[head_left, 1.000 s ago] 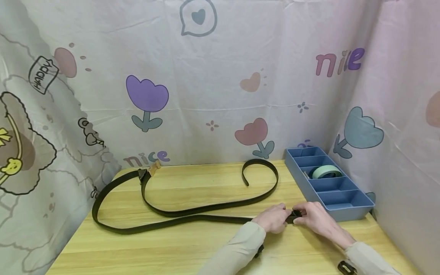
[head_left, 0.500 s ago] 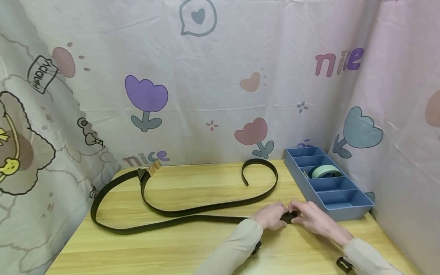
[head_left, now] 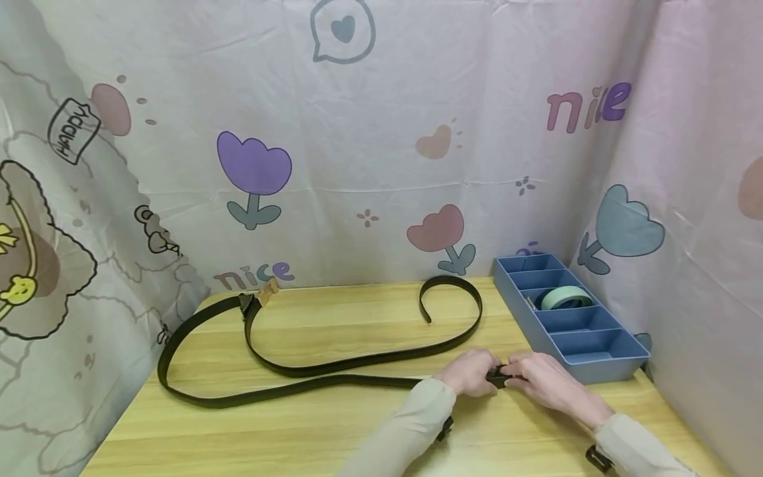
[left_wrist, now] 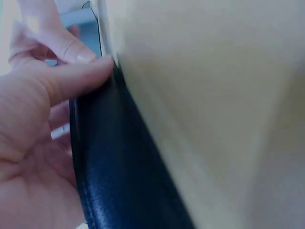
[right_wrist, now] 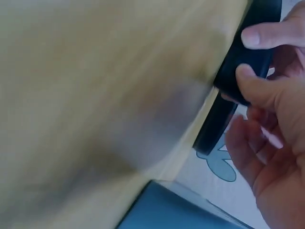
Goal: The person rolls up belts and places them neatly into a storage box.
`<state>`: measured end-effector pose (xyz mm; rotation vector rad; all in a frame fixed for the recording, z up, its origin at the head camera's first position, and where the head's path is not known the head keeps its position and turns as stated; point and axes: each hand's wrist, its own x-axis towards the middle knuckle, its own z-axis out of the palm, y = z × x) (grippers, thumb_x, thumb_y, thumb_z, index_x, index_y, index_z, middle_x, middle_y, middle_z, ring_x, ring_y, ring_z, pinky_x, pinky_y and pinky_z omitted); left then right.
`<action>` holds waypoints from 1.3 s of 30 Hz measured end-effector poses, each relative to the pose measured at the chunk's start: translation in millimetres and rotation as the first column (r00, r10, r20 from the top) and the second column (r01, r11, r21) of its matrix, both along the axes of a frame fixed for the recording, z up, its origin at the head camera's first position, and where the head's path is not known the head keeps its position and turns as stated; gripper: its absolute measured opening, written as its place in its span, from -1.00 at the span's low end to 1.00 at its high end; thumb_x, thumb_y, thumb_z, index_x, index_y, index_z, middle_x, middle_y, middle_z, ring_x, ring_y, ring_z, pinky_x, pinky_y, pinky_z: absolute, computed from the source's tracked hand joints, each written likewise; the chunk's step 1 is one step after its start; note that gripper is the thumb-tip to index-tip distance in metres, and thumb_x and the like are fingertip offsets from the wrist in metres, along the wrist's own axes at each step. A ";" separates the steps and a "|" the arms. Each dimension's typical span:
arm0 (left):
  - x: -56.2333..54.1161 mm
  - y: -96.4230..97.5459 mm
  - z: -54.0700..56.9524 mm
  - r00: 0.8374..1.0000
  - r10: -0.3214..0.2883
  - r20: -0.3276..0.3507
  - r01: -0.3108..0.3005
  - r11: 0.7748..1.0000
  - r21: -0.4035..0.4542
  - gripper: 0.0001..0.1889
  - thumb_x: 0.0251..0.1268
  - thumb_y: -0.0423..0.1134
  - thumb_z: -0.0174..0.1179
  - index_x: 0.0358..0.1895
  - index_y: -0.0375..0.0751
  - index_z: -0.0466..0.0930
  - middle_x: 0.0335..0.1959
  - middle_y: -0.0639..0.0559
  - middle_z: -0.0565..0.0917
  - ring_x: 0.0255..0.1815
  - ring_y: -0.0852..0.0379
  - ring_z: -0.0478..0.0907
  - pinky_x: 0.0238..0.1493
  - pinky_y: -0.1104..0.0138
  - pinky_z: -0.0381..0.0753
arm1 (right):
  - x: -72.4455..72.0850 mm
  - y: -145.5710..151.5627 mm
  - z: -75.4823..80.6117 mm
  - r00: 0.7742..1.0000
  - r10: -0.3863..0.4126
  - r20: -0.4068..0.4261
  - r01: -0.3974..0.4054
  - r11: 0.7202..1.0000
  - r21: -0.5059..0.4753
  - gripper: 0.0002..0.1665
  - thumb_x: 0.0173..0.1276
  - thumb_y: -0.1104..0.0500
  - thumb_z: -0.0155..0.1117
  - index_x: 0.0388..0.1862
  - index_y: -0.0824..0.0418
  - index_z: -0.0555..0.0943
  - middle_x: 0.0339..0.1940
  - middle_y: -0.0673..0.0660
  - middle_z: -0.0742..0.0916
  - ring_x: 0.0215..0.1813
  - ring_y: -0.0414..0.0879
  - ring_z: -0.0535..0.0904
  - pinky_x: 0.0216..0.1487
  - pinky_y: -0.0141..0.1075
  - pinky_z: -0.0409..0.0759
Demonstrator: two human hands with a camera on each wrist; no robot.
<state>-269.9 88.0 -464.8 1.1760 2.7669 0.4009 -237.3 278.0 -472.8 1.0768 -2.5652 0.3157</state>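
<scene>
A black leather belt (head_left: 286, 389) runs along the wooden table from a wide loop at the left to both hands at the right. My left hand (head_left: 471, 372) grips it, thumb on its smooth face, as the left wrist view shows with the stitched belt strap (left_wrist: 119, 157). Close beside it, my right hand (head_left: 545, 379) pinches the squared-off end of the belt (right_wrist: 233, 78) between thumb and fingers. The two thumbs lie near each other on the strap. A metal buckle (head_left: 267, 291) with a dark fitting lies at the far left. Another strap (head_left: 381, 359) leads from there to a curled tip.
A blue divided tray (head_left: 596, 344) stands at the right, just behind my right hand. One compartment holds a rolled light-green belt (head_left: 566, 297). A patterned curtain (head_left: 357, 132) hangs along the table's back edge and both sides.
Both hands have shifted slightly to the left along with the belt end. The right fingers have moved lower and flatter over the strap, and the hands are closer together.
</scene>
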 end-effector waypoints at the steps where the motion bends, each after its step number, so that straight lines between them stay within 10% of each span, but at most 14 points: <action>1: -1.1 0.2 0.0 1.000 -0.009 0.003 0.009 1.000 0.003 -0.78 0.08 -0.15 0.45 -0.19 0.08 0.70 -0.36 0.31 0.62 -0.36 0.39 0.42 -0.30 0.58 0.33 | -1.7 0.6 -0.1 1.000 0.026 0.000 -0.026 1.000 0.005 -0.81 0.04 0.21 0.52 -0.34 0.00 0.75 -0.52 -0.26 0.47 -0.47 -0.46 0.27 -0.47 -0.48 0.31; 7: 0.3 5.8 0.3 0.999 0.050 -0.008 -0.050 0.998 0.027 -0.86 0.02 -0.09 0.49 -0.41 0.05 0.71 -0.50 0.34 0.59 -0.49 0.41 0.40 -0.42 0.60 0.32 | -6.4 3.6 0.1 0.990 0.140 -0.027 -0.140 0.990 0.007 -0.77 0.03 0.25 0.52 -0.40 -0.05 0.68 -0.51 -0.26 0.45 -0.44 -0.48 0.28 -0.42 -0.60 0.29; 18: 8.9 15.0 -1.4 0.968 0.203 -0.150 -0.193 0.978 0.083 -0.71 -0.11 -0.25 0.40 -0.74 0.02 0.45 -0.73 0.26 0.44 -0.62 0.31 0.34 -0.57 0.53 0.29 | 11.1 -22.6 6.7 0.984 -0.110 0.142 0.111 0.994 0.000 -0.66 0.18 0.42 0.22 -0.58 -0.03 0.52 -0.62 -0.20 0.53 -0.51 -0.40 0.40 -0.55 -0.41 0.37; 24: 0.0 4.4 1.8 1.000 -0.005 -0.014 0.006 0.998 0.065 -0.85 0.04 -0.15 0.46 -0.32 0.04 0.71 -0.52 0.32 0.61 -0.49 0.40 0.43 -0.42 0.61 0.34 | 3.5 -10.6 4.6 0.988 0.064 0.139 -0.060 0.998 -0.030 -0.69 0.19 0.43 0.31 -0.50 0.02 0.55 -0.62 -0.20 0.53 -0.51 -0.47 0.32 -0.51 -0.52 0.35; 29: -10.9 -4.3 7.1 0.978 -0.181 0.105 0.181 0.983 0.008 -0.59 0.06 -0.23 0.47 0.00 0.07 0.60 -0.37 0.29 0.59 -0.40 0.39 0.43 -0.33 0.62 0.35 | -5.7 -0.7 5.8 0.972 0.168 0.163 -0.170 0.985 0.001 -0.71 0.23 0.38 0.34 -0.44 -0.01 0.54 -0.56 -0.19 0.53 -0.45 -0.47 0.33 -0.41 -0.55 0.35; 39: -8.0 2.8 9.1 0.990 -0.136 -0.045 0.133 0.989 -0.065 -0.80 -0.08 -0.09 0.54 -0.39 0.15 0.69 -0.56 0.37 0.54 -0.49 0.42 0.39 -0.41 0.63 0.32 | -5.5 -2.2 12.1 0.955 0.220 0.198 -0.225 0.974 0.002 -0.76 0.26 0.30 0.34 -0.38 -0.07 0.60 -0.46 -0.22 0.58 -0.39 -0.45 0.38 -0.36 -0.54 0.37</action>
